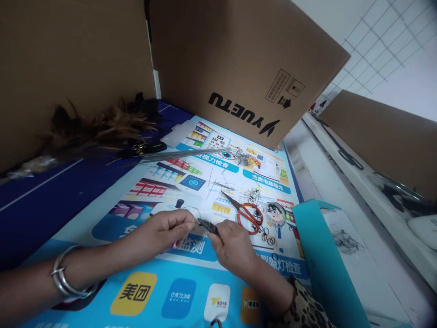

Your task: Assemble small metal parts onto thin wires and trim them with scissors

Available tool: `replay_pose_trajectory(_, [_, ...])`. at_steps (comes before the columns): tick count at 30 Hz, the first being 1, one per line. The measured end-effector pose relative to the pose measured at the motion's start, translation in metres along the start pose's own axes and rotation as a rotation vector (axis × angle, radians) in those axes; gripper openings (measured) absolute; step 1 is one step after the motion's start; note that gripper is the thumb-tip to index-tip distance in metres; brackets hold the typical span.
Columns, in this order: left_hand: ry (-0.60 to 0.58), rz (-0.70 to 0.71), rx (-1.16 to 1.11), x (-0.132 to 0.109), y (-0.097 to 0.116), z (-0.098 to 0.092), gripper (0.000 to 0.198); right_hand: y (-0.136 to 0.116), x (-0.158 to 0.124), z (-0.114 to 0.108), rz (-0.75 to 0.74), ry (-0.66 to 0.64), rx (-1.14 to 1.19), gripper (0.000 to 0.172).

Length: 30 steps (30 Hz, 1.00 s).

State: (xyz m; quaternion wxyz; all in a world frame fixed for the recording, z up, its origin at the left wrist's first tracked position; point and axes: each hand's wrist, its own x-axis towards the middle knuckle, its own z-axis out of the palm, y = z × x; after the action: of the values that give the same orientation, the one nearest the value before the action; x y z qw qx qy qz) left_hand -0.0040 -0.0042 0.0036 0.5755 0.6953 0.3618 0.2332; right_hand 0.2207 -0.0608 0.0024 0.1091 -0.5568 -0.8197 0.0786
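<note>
My left hand point(167, 231) and right hand point(229, 243) meet near the middle of the poster point(191, 291), almost touching. The right hand is closed around the pliers point(208, 226), whose dark nose points left. The left hand's fingers are curled in, pinching a small piece point(196, 222) right at that nose; it is too small for me to tell what it is. Bangles point(64, 277) sit on the left wrist.

Just right of the right hand lie red scissors point(250, 214), with a round badge point(276, 214) beside them. Farther off, a bundle of wires point(191, 154) lies on the poster, and feathers point(99, 127) lie at the far left. Cardboard boxes point(246, 59) stand along the far edge, and a teal lid point(321, 259) is at the near right.
</note>
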Motion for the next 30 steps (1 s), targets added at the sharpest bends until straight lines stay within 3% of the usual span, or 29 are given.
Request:
replay_pose_trajectory(9, [0.224,0.215,0.389,0.006,-0.014,-0.007,0.027,0.014,0.005,-0.007,0.017,0.034,-0.028,0.029])
replay_pose_trajectory(14, [0.283,0.215,0.535,0.014,-0.025,-0.021,0.027,0.022,0.009,-0.008,0.107,0.016,-0.172,0.025])
replay_pose_trajectory(21, [0.250,0.126,0.703,0.022,-0.036,-0.030,0.032,0.018,0.010,-0.003,0.102,0.000,-0.229,0.022])
replay_pose_trajectory(30, [0.223,0.141,0.861,0.026,-0.041,-0.028,0.027,0.018,0.009,0.002,0.096,0.055,-0.234,0.021])
